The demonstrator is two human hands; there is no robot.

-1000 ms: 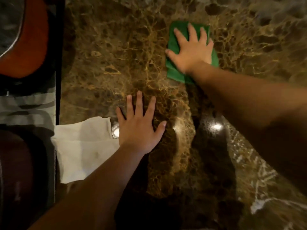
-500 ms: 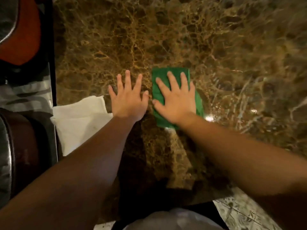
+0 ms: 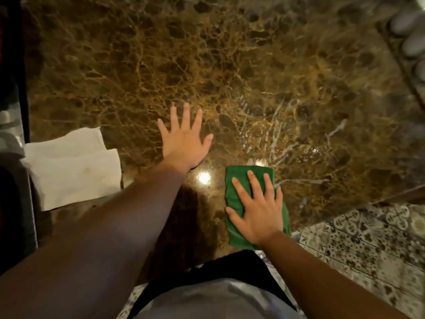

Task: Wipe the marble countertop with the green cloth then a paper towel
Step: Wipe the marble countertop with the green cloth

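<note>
I see my right hand (image 3: 257,209) lying flat with fingers spread on the green cloth (image 3: 239,224), pressing it onto the brown marble table (image 3: 230,77) close to the near edge, at about 5 o'clock in the view. The cloth is folded into an upright rectangle and shows past the fingertips and on both sides of the palm. My left hand (image 3: 184,141) rests palm down on bare marble at about 10 o'clock from the cloth, fingers straight and fanned, holding nothing, clear of the cloth. The paper towel (image 3: 73,169) lies at 9 o'clock on the table's left edge, a rumpled white sheet partly overlapping itself, well apart from the cloth and a little apart from my left forearm. Between the two hands a bright lamp glare (image 3: 204,177) sits on the polished stone. Pale streaks (image 3: 276,125) mark the marble at 12 to 1 o'clock from the cloth. At 4 o'clock, past the table's edge, patterned floor tiles (image 3: 368,245) show. Blurred pale rounded objects (image 3: 411,31) sit at the far right corner.
</note>
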